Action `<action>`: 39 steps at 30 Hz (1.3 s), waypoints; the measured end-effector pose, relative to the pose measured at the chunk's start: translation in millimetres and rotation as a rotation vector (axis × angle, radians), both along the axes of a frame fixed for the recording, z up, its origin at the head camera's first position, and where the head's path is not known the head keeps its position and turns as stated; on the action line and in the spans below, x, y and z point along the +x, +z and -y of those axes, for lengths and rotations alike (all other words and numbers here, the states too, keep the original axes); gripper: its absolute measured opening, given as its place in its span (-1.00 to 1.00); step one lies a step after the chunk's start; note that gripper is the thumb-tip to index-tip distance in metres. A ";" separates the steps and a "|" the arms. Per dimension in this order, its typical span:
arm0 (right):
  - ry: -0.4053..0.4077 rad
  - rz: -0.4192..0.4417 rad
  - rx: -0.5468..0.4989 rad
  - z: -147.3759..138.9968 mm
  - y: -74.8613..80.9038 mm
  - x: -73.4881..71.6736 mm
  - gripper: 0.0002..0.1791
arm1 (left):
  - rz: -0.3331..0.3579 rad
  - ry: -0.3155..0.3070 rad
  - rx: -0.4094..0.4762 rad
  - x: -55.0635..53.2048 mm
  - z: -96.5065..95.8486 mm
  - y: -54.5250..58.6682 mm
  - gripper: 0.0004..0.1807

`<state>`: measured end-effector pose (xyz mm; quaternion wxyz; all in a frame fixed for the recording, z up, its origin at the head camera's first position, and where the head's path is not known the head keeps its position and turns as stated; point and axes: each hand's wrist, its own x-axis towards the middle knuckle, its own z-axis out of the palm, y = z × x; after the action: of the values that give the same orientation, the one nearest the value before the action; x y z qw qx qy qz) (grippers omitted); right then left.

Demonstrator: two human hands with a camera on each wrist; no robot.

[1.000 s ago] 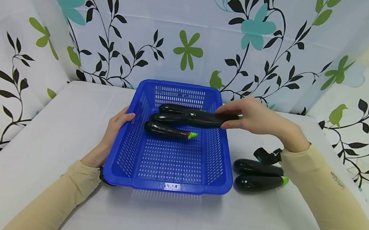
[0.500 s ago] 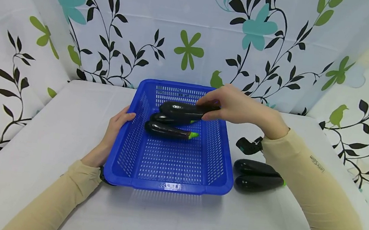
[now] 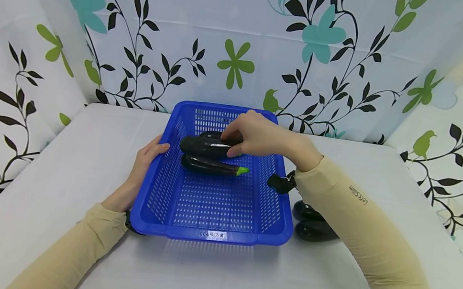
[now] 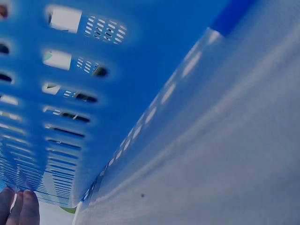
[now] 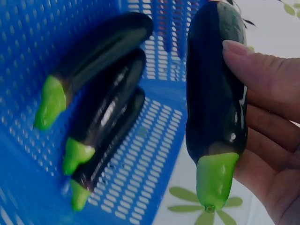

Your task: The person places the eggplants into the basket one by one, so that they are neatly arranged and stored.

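My right hand (image 3: pixel 260 136) holds a dark, glossy eggplant (image 3: pixel 202 146) by its stem end, over the back of a blue plastic basket (image 3: pixel 211 234). In the right wrist view, thumb and fingers wrap round this eggplant (image 5: pixel 215 93), whose green cap points down the frame. Three others lie in the basket there, the nearest eggplant (image 5: pixel 105 47) against its wall. In the head view, one eggplant (image 3: pixel 211 165) with a green stem lies in front of the held one. My left hand (image 3: pixel 139 169) grips the basket's left side, thumb over the rim, fingers (image 4: pixel 29 208) along the outer wall.
Two more eggplants (image 3: pixel 315 231) lie on the white table (image 3: pixel 214 282) right of the basket, partly hidden by the right sleeve (image 3: pixel 368 229). A patterned cloth (image 3: pixel 247 16) hangs behind. A black wrist camera (image 3: pixel 280 183) hangs over the basket's right wall.
My right hand has moved left across the basket, letting go of one eggplant at the back and then holding the one in front of it. The left hand stays on the rim.
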<state>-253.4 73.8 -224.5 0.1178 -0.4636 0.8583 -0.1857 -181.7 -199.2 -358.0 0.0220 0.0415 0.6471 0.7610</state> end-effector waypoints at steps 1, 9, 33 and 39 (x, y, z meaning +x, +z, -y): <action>0.002 -0.004 0.016 3.6 -2.2 -0.5 -0.71 | 0.002 0.000 0.000 0.4 -0.1 -0.1 -0.40; -0.011 0.020 0.071 21.2 -16.5 -4.7 -0.70 | -0.001 0.014 0.007 1.2 -2.0 2.5 -0.41; -0.001 0.088 0.176 28.5 -55.8 -4.9 -0.71 | 0.000 0.023 0.044 -1.0 -2.2 5.7 -0.40; -0.012 0.070 0.211 27.2 -61.1 -6.8 -0.72 | -0.006 0.025 0.026 -4.6 -0.9 1.7 -0.40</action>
<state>-260.2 46.7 -285.6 0.1950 -0.4366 0.8712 -0.1111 -186.3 -198.2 -356.3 0.0102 0.0358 0.6376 0.7694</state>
